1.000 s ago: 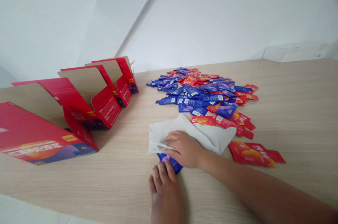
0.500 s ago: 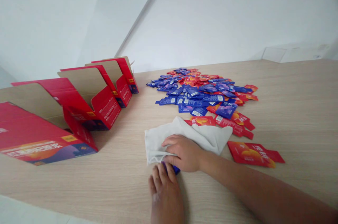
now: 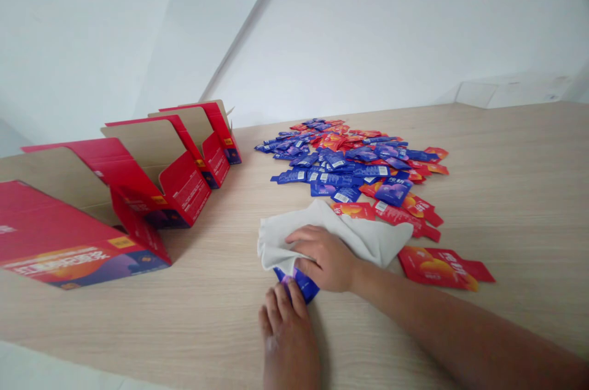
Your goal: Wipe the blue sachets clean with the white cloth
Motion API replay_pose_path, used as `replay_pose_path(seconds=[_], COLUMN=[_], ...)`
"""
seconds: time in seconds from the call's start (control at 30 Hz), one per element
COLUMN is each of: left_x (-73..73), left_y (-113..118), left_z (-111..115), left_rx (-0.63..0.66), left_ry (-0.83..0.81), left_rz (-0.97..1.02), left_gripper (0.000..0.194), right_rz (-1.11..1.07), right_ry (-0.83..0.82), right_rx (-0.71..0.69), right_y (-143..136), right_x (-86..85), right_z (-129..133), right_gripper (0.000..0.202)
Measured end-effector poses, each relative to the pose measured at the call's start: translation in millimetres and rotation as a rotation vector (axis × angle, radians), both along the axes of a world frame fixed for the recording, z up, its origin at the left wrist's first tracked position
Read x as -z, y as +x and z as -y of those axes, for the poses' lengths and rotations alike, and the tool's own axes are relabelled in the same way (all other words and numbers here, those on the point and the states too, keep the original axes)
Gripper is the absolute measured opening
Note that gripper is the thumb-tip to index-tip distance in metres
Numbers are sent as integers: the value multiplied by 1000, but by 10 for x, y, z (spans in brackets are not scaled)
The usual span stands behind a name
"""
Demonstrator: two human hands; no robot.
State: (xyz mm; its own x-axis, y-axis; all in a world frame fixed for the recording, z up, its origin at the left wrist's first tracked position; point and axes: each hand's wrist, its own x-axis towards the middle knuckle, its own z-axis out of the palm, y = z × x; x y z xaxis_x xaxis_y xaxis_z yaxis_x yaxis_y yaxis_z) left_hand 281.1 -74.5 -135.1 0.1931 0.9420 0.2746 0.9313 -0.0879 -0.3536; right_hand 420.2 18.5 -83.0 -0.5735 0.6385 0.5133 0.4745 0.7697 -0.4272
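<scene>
My left hand [image 3: 288, 328] presses its fingertips on the lower edge of a blue pouch [image 3: 304, 289], holding it against the wooden table. Under my right hand [image 3: 326, 258] is a white cloth [image 3: 363, 237], gripped with the fingers bent over it. The cloth covers the upper part of the blue pouch. Its far edge overlaps a red pouch [image 3: 361, 211] with an orange print. Another red pouch [image 3: 442, 267] lies flat beside my right forearm.
A heap of blue and red pouches [image 3: 340, 160] spreads across the far middle of the table. Several red cardboard boxes [image 3: 76, 233] with open tops stand in a row at the left. Behind the table [image 3: 221, 304] rises a white wall [image 3: 405, 28].
My right hand and the cloth have slid slightly away and to the right, so more of the blue pouch shows. My left hand has stayed in place.
</scene>
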Motion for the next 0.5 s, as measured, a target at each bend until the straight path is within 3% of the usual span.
replay_pose_path(seconds=[0.07,0.13,0.5], left_x=[-10,-15,37], left_y=[1,4,-6], left_z=[6,8,-7], left_rx=[-2,2,29], left_ry=[-31,-47,78], left_rz=[10,12,-65], left_gripper=[44,43,46], right_rz=[49,109,157], right_ry=[8,-4,-52], right_rx=[-104,-122,196], right_y=[-8,-29,-27], right_x=[-1,11,47], right_z=[12,13,-64], right_gripper=[21,21,34])
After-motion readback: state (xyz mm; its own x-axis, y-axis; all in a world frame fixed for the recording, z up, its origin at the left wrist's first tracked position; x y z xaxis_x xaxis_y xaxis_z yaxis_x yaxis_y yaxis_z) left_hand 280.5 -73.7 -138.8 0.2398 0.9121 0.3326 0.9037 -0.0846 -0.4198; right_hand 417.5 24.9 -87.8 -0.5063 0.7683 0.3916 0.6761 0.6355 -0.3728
